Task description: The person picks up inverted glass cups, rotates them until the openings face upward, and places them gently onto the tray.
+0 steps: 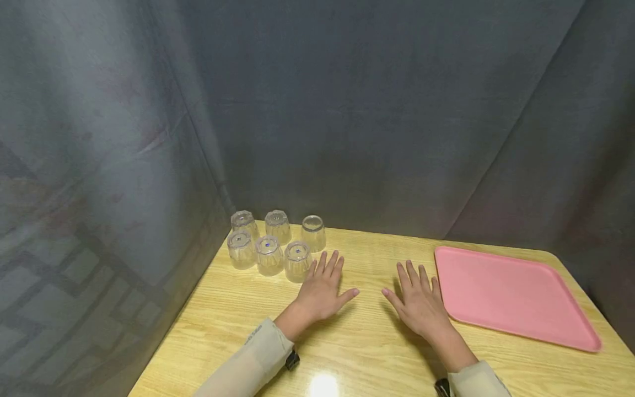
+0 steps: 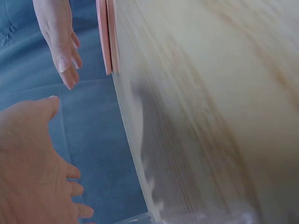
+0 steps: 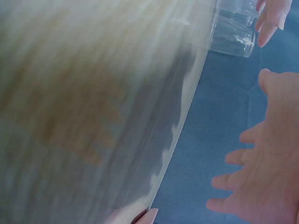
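Several clear glasses stand in two rows at the table's back left. The front row includes a glass (image 1: 241,251) at the left, one in the middle (image 1: 269,257) and one at the right (image 1: 297,263), bases up. My left hand (image 1: 318,292) hovers palm down with fingers spread, nearest the front right glass; it holds nothing. Over the table beside the pink tray (image 1: 511,295), my right hand (image 1: 420,303) is likewise spread, holding nothing. The right wrist view shows a glass (image 3: 232,35) past the table edge line, and the spread right hand (image 3: 273,154).
A light wood table (image 1: 367,353) carries everything. Grey cloth curtains (image 1: 347,110) hang behind and along both sides, close to the table's edges. The back right glass (image 1: 313,234) looks different on top from its neighbours, with a plain round ring.
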`<state>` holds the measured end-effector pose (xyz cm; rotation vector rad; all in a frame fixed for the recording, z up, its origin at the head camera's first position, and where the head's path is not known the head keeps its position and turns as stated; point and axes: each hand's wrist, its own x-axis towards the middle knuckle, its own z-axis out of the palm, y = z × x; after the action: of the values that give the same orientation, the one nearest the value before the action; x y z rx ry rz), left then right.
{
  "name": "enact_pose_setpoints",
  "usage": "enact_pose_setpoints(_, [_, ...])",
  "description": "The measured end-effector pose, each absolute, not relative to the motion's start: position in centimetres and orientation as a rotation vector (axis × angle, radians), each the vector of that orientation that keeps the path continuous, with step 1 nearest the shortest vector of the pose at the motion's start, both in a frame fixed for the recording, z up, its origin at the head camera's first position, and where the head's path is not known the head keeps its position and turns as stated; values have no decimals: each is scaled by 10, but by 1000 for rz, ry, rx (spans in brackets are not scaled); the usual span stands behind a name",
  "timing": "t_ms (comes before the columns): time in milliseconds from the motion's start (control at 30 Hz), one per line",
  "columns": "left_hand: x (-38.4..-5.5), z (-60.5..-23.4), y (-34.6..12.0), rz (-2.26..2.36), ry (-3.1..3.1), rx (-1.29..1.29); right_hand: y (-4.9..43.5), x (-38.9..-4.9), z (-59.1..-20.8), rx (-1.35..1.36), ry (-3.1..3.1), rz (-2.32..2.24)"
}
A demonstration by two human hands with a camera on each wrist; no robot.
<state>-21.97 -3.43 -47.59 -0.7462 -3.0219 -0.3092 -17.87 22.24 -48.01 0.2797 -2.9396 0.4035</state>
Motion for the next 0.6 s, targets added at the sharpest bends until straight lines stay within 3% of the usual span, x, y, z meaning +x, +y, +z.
enact_pose_setpoints(600, [-215,-461,-45,-276,-2981,-726,215,-180,-474,324,-2932,454])
